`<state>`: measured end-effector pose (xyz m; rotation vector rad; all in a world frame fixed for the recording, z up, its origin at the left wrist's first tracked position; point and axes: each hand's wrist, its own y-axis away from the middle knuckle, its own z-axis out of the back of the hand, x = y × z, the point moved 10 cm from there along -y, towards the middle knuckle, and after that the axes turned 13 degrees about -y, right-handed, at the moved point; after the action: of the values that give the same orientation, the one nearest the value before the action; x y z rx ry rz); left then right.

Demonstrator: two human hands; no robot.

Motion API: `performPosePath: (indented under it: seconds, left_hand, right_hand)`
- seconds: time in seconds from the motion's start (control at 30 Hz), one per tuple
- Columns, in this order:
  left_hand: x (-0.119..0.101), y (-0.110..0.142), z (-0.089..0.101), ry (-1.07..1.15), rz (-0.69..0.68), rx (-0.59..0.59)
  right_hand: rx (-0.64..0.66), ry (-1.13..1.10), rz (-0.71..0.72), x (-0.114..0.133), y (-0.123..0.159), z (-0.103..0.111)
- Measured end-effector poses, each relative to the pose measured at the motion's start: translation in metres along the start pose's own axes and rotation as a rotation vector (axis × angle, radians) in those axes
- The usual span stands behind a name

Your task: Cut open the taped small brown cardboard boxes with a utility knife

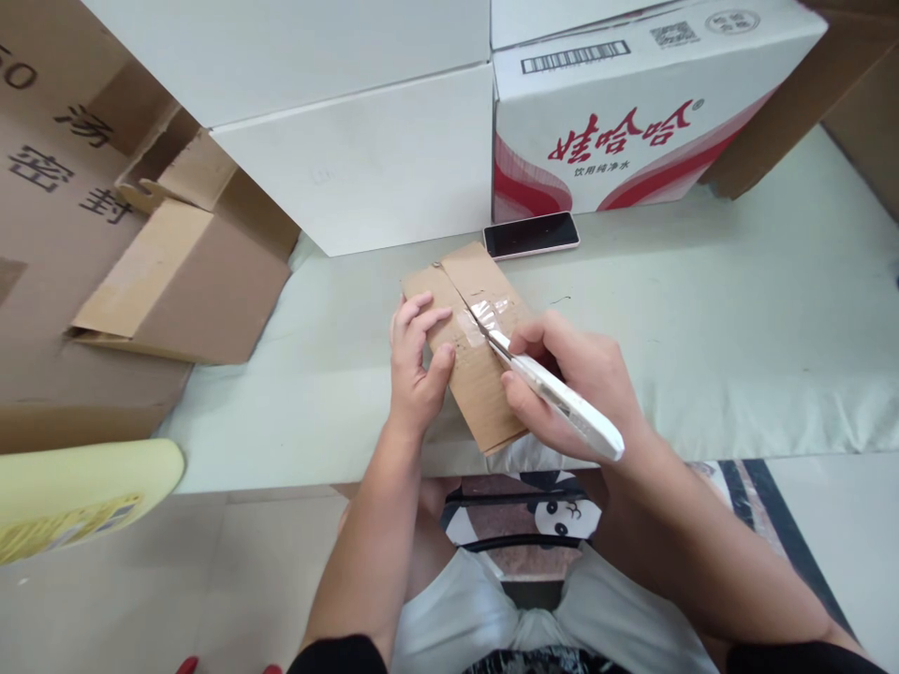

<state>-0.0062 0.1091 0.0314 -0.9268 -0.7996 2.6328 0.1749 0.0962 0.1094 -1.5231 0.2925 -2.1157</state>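
A small brown cardboard box (467, 374) lies at a slant on the pale green cloth, with clear tape (476, 325) across its middle seam. My left hand (420, 360) grips the box's left side, its fingers and thumb resting over the top. In my right hand (576, 379) is a white utility knife (572, 402), held between thumb and fingers. Its blade points up and to the left and meets the seam at the tape. How deep the tip sits cannot be made out. A phone (532, 236) with a dark screen lies just beyond the box.
White cartons (393, 159) and a red-and-white printed carton (618, 140) stand along the back. Large brown cartons (63, 281) fill the left side. A yellow-green container (84, 487) juts in at lower left, by the front edge of the cloth-covered table (744, 356).
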Motion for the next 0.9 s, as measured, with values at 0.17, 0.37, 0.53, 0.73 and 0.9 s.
performPosePath:
  seconds: [0.17,0.37,0.53,0.73,0.9]
  left_hand:
    - [-0.0001,0.0005,0.0004,0.014,-0.008,-0.015]
    - [0.0002,0.0004,0.0003,0.029,-0.004,-0.005]
    - [0.0024,-0.0002,-0.0006,0.000,0.033,0.014]
    - [0.0022,-0.0005,0.0000,0.001,0.042,0.010]
    - [0.0026,0.0008,-0.0006,0.017,0.039,-0.006]
  right_hand:
    - [0.004,0.015,0.003,0.0003,0.0003,0.0000]
    - [-0.007,0.026,0.041,0.0059,0.0002,0.0011]
    - [0.006,0.017,0.004,0.0021,0.0016,-0.0017]
    - [-0.002,0.042,0.044,0.0054,0.0038,-0.0030]
    - [0.000,0.053,0.077,0.0082,0.0052,-0.0042]
